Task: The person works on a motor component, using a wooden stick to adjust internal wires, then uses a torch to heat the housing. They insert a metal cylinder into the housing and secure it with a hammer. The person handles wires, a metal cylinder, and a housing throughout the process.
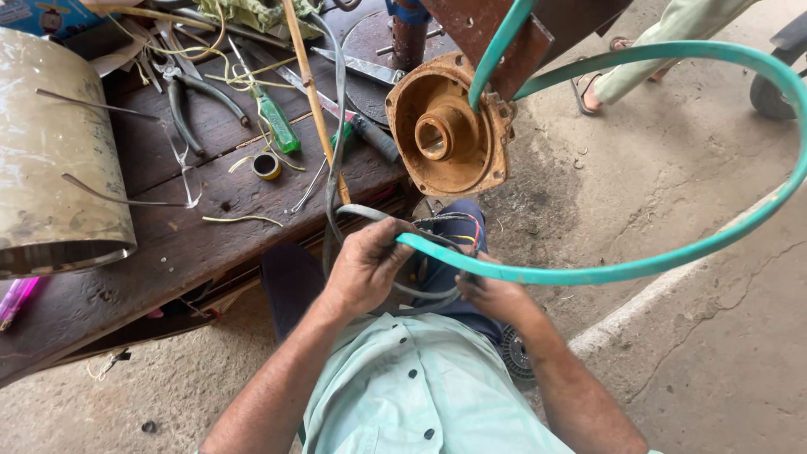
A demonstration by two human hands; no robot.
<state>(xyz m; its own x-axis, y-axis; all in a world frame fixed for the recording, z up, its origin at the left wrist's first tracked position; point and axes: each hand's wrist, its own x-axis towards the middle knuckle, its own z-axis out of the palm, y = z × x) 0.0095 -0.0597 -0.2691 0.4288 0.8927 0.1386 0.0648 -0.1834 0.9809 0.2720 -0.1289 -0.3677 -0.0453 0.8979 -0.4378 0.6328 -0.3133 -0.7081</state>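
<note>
Seen from above, a person in a pale green buttoned shirt (420,395) works close to the body. The left hand (366,267) is closed around the end of a teal hose (672,256), fingers curled over it. The right hand (496,294) grips the same hose just beside it, together with a grey cable (370,212) and some thin coloured wires (458,225). From the hands the hose sweeps out to the right in a wide loop over the concrete floor (672,361) and curves back up behind a rusty round pump housing (445,126), which sits just above the hands. To the left stands a dark wooden bench (168,252) carrying pliers (189,92), a green-handled screwdriver (276,118), a small roll of tape (267,166) and a large metal cylinder (50,160). Another person's sandalled foot (588,88) shows near the top.
</note>
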